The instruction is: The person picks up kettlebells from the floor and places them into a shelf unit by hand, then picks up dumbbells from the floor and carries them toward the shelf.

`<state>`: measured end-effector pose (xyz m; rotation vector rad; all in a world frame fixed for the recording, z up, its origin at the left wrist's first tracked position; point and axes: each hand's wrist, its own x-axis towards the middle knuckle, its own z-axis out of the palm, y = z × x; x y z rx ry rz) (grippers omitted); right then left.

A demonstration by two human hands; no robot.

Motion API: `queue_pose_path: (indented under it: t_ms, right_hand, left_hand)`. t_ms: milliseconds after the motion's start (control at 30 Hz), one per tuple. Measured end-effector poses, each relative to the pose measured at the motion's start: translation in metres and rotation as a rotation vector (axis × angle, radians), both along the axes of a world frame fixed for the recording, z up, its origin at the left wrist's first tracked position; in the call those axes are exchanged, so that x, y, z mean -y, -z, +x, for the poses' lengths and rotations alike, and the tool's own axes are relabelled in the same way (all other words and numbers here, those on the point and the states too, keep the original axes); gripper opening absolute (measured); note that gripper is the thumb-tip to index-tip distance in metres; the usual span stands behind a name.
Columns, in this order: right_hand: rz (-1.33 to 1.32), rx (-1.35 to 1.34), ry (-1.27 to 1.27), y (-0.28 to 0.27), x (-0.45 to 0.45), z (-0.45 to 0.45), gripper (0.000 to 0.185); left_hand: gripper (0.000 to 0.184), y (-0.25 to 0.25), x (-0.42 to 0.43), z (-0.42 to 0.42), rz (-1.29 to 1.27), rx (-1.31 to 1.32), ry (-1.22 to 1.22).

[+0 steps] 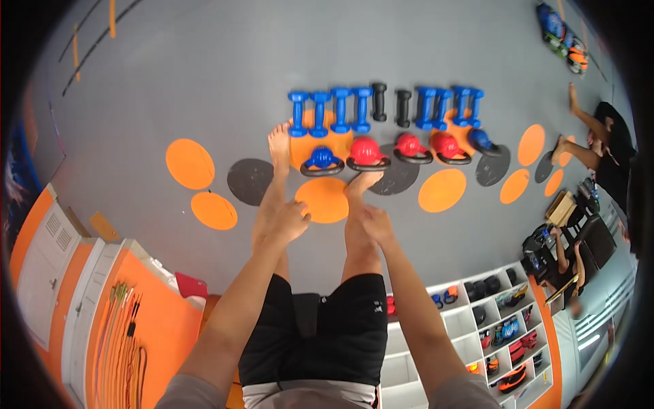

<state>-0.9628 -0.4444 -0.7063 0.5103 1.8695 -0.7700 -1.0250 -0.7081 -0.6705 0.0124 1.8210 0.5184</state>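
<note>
My left hand point(293, 221) is above my left shin, its fingers loosely curled with nothing seen in them. Over my right shin is my right hand point(374, 223), also curled in and holding nothing visible. Beyond my bare feet, a row of kettlebells lies on the floor: a blue kettlebell point(322, 157) nearest my left foot, a red kettlebell point(366, 150) by my right toes, then a second red one point(411, 144), a third red one point(448, 144) and another blue kettlebell point(481, 140). Behind them stand several blue dumbbells point(319, 114) and two black dumbbells point(379, 102); neither hand touches any.
Orange and black dots point(190, 164) mark the grey floor point(225, 82). White cubby shelves point(463, 320) holding gear stand behind me on the right. Resistance bands point(122, 334) hang at the left. A person point(603, 140) sits at the far right, near bags point(562, 37).
</note>
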Motion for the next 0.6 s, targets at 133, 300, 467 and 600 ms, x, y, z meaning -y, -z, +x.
queue_pose_path:
  t_ms: [133, 300, 467, 600]
  right_hand:
    - [-0.154, 0.168, 0.183, 0.124, 0.041, -0.002, 0.035]
    - [-0.003, -0.310, -0.635, 0.205, 0.094, 0.017, 0.055]
    - [0.044, -0.148, -0.648, 0.214, 0.096, 0.009, 0.064]
    - [0.066, -0.062, -0.540, 0.202, 0.096, 0.014, 0.060]
  left_hand:
    - [0.054, 0.124, -0.045, 0.036, -0.172, 0.036, 0.107]
    - [0.059, 0.222, -0.064, 0.049, -0.364, -0.070, 0.163]
    - [0.061, 0.263, -0.045, 0.072, -0.242, 0.041, 0.234]
    - [0.058, 0.246, -0.049, 0.068, -0.240, 0.070, 0.213]
